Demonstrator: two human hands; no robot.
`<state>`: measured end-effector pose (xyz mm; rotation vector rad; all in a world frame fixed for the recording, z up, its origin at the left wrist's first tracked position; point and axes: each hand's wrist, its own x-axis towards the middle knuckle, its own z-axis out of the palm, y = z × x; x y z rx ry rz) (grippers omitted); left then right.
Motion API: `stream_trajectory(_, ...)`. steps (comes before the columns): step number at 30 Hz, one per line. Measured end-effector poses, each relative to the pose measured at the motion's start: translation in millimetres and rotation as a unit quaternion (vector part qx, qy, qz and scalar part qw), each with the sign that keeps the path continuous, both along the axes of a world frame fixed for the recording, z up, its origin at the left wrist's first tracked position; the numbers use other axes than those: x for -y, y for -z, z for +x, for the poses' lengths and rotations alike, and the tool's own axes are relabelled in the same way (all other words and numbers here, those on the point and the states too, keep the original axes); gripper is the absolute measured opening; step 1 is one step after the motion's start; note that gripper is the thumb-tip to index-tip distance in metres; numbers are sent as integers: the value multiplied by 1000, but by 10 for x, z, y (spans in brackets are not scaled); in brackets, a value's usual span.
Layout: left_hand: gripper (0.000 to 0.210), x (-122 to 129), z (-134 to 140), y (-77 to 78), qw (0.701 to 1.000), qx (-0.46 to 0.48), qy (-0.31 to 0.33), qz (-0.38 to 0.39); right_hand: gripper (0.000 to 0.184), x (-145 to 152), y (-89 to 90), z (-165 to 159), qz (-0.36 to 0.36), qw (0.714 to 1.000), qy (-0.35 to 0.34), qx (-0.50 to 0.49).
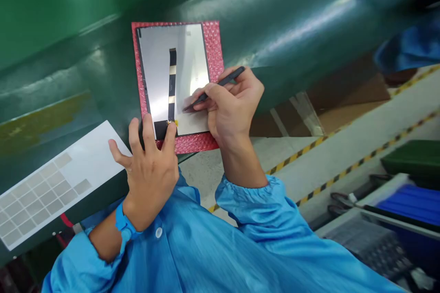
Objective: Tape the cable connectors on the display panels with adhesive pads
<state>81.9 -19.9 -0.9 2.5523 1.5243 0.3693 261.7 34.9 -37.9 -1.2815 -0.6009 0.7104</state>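
Work surface: one glossy green bench covering, running across the upper view.
White sheet: one sheet at far left, bearing rows of grey squares.
Left hand: one hand, fingers spread, gripping nothing; fingertips rest at the panel's lower-left edge. One blue wristband circles the wrist.
Panel: one thin rectangular panel, silvery and mirror-like, dark-edged, lying flat on the bubble wrap, with a black patch at its lower-left corner.
Strip: one narrow black strip with pale bands, lengthwise on the panel.
Bubble wrap: one pink-red piece, showing on all sides of the panel.
Right hand: one hand, fingers closed around one slim black tool; its tip points down at the panel, contact unclear.
Floor: two yellow-and-black striped lines.
Far right: one blue tray.
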Motion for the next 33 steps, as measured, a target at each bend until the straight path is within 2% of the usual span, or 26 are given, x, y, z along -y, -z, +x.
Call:
stream_trajectory(2,46,45,-46,-10,1000,-4,-18,8,26,-17,27,5,3,1000,7,0)
stream_trajectory(5,31,95,-241,-75,1000,17,-1,17,28,-43,82,33,7,1000,15,-2)
stream_trajectory(7,22,113,-499,-127,998,57,16,36,31,-50,111,65,6,1000,16,-9)
stream_trajectory(9,19,121,-854,-158,993,98,0,66,34,-41,112,86,1,1000,9,-15)
stream_trajectory(13,33,162,-1652,-120,984,129,-72,101,29,44,-27,-46,17,1000,0,-11)
stream_trajectory(15,45,207,-1960,-54,988,107,-69,81,26,129,-156,-255,27,1000,-14,-3)
stream_trajectory(17,55,251,-2144,23,995,70,-54,50,26,234,-295,-559,21,997,-73,6)
stream_trajectory(20,59,286,-2213,112,998,37,-48,26,23,363,-438,-1084,-18,972,-236,7)
stream_trajectory(23,56,283,-2169,128,998,41,-50,19,20,383,-435,-1469,-41,936,-349,7)
stream_trajectory(25,54,275,-2143,116,998,41,-47,14,21,349,-380,-1582,-52,925,-375,15)
stream_trajectory(29,53,267,-2126,101,998,48,-43,9,20,274,-281,-1605,-78,916,-392,38)
stream_trajectory(33,53,264,-2116,105,998,54,-44,6,21,235,-269,-1606,-95,899,-425,47)
